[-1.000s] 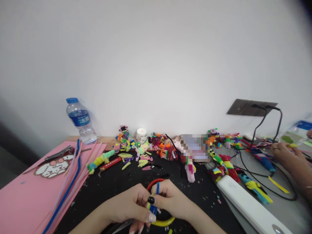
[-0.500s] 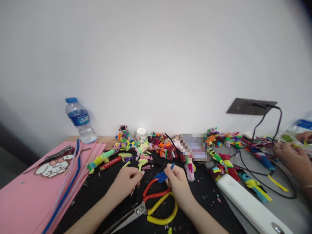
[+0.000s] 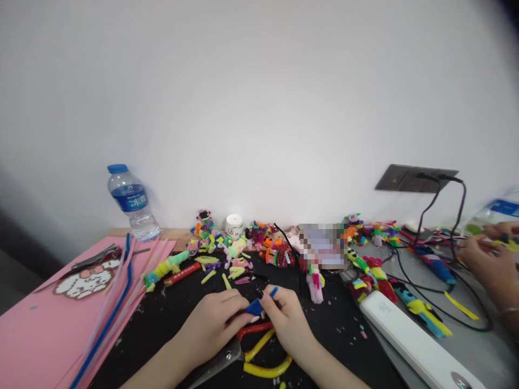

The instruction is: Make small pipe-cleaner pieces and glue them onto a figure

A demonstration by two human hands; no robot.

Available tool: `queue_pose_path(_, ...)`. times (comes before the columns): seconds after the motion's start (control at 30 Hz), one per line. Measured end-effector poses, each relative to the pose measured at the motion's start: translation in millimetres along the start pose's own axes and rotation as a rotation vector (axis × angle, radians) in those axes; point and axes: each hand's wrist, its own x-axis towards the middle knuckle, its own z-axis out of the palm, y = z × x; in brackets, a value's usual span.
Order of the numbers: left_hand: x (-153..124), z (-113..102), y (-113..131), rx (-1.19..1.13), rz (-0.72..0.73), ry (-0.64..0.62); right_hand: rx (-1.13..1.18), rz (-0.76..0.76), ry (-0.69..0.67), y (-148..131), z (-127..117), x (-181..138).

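Note:
A small blue pipe-cleaner piece [image 3: 254, 307] is held between both hands above the black mat [image 3: 340, 346]. My left hand [image 3: 211, 324] pinches its left end with thumb and fingers. My right hand [image 3: 286, 321] grips the other side, and a blue tip sticks up past the fingers. Just beneath the hands lie scissors [image 3: 267, 372] with one red and one yellow handle, their blades partly covered by my left hand. Short yellow, pink and purple pipe-cleaner cuttings [image 3: 236, 270] are scattered beyond my left hand.
Long pink and blue pipe cleaners [image 3: 106, 324] lie on pink sheets [image 3: 32, 324] at left, near a water bottle [image 3: 132, 202]. Pipe-cleaner figures [image 3: 279, 254] line the wall. A white device [image 3: 413, 335] and black cables [image 3: 436, 292] are at right, beside another person's hands [image 3: 482, 259].
My left hand has moved right and closed on the blue piece, which my right hand held alone before. My right hand has shifted slightly down and left. The other person's hands moved slightly.

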Motion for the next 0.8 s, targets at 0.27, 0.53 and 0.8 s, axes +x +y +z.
queue_pose_path(0.27, 0.2, 11.2, -3.9, -0.015, -0.035, 0.173, 0.025, 0.028, 0.056, 3.0, 0.4, 1.4)
queue_pose_path(0.53, -2.1, 11.4, -9.0, 0.042, 0.106, 0.275, 0.264, 0.208, 0.004, 7.0, 4.0, 2.8)
queue_pose_path(0.8, -4.0, 10.8, -10.2, 0.122, 0.141, 0.155, 0.274, 0.237, 0.006, 6.6, 4.4, 2.5)
